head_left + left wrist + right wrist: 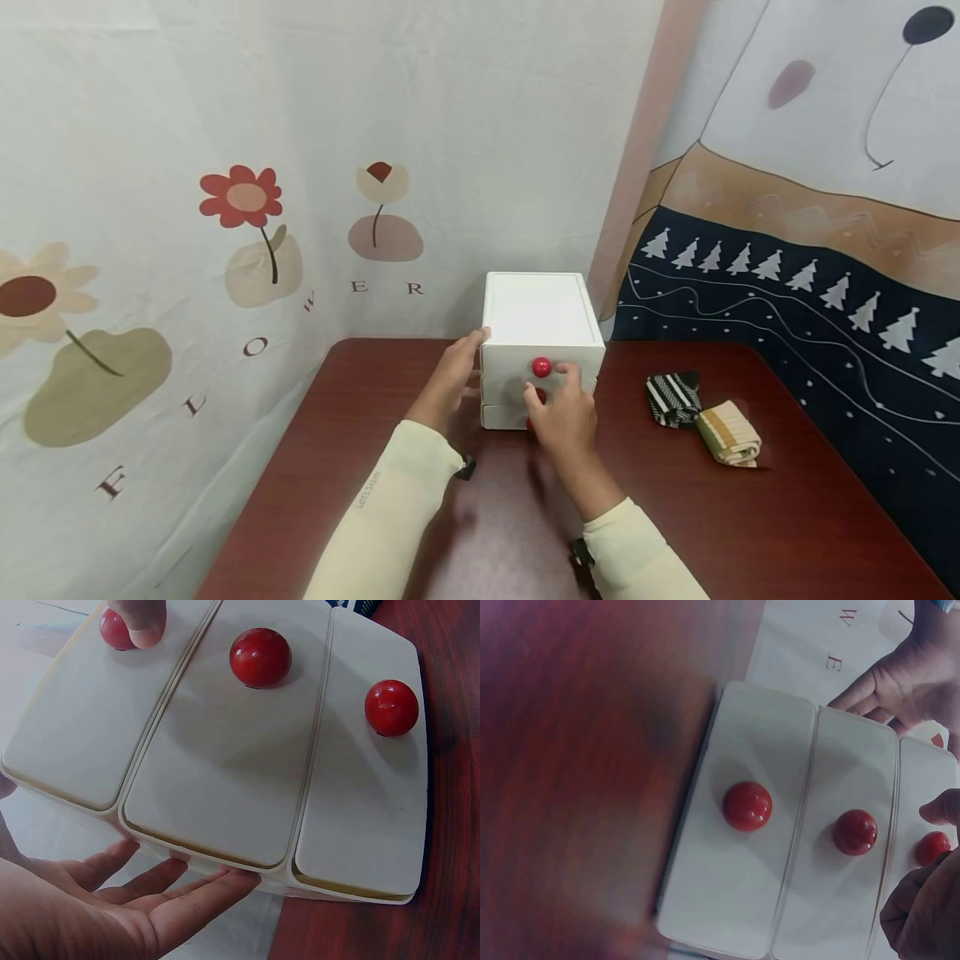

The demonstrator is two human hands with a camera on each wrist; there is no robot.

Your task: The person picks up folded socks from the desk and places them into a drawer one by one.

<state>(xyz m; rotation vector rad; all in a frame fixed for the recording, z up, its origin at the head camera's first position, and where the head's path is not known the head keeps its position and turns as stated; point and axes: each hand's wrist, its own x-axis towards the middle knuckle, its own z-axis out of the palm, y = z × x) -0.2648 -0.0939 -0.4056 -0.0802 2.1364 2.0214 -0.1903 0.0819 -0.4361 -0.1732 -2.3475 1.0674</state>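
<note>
A small white drawer unit [542, 312] stands on the table, its three stacked drawers facing me. Each front carries one round red knob; the top knob [542, 367] is the highest. My left hand [455, 367] rests along the unit's left side, fingers extended, as the left wrist view shows from close by. In front of the drawers is my right hand [566, 417], its thumb and index finger spread apart around the top knob. The middle knob [260, 658] and bottom knob [391, 707] show fully in the left wrist view, untouched.
To the right on the dark red table [675, 517] lie a black-and-white patterned folded cloth bundle [670, 400] and a cream, tan and green one [731, 435]. A printed fabric backdrop [450, 125] hangs behind the unit.
</note>
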